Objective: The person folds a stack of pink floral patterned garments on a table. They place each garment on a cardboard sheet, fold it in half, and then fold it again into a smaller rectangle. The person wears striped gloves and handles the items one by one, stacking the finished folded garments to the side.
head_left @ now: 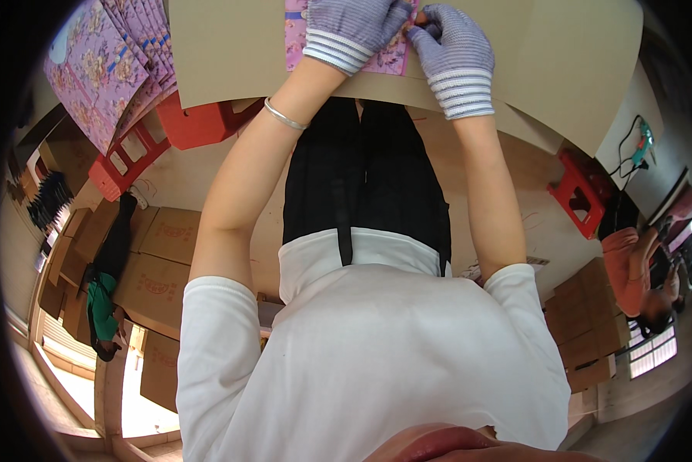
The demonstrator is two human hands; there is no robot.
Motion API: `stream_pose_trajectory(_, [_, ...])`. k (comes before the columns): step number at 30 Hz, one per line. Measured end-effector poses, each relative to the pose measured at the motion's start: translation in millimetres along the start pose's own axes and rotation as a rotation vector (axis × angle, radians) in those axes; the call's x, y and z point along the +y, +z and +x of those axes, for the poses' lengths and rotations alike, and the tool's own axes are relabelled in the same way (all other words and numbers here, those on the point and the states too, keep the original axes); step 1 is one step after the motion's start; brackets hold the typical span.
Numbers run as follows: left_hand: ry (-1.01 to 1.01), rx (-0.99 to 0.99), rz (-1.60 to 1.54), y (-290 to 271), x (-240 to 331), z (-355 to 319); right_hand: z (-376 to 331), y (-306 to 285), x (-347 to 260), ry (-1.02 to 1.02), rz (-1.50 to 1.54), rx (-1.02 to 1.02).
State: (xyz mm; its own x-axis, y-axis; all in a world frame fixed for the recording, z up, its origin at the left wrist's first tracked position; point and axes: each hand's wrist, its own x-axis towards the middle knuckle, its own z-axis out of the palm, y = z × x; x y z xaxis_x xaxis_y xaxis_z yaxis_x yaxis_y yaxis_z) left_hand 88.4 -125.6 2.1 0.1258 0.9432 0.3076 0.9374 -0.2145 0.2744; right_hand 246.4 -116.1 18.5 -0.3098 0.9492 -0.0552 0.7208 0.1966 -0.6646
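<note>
A flat pink piece with a floral print [392,61] lies on the tan work surface at the top of the view. My left hand [350,29], in a grey-lilac knit glove with a striped cuff, rests on top of it; the upper edge of the picture cuts off most of its fingers. Gloved alike but with bare fingertips, my right hand [455,50] is at the piece's right edge. Its thumb and fingers are curled together there, pinching that edge. The two hands are close together, and part of the piece is hidden beneath the left one.
Overlapping purple floral pieces [103,65] fan out at the far left of the tan surface [554,61]. Red plastic stools [200,123] stand below its edge. A green-handled corded tool [642,142] lies at right. Cardboard boxes [153,285] and other people [103,308] are further back.
</note>
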Motion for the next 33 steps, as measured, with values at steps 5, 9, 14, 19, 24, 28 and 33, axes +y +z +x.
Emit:
stream_pose_trajectory(5, [0.001,0.011,-0.003,4,-1,0,-7,-6,8,-0.11,-0.311,-0.126])
stream_pose_trajectory(9, [0.002,0.018,-0.003,4,-2,0,-13,-9,-4,-0.06,-0.471,-0.203])
stream_pose_trajectory(14, [0.011,-0.016,-0.041,-2,-1,0,-10,-4,-1,-0.091,-0.433,-0.166])
stream_pose_trajectory(19, [0.264,-0.243,-0.025,-18,-16,-16,-10,-12,-6,-0.131,-0.411,-0.169])
stream_pose_trajectory(24, [0.453,-0.513,-0.097,-27,-39,-19,-4,-21,-22,-0.101,-0.356,-0.224])
stream_pose_trajectory(28, [0.518,-0.518,-0.251,-27,-54,-10,-8,-17,-14,-0.091,-0.282,-0.193])
stream_pose_trajectory(33, [0.564,-0.502,-0.277,-21,-80,50,-10,-19,-19,0.026,-0.254,-0.259])
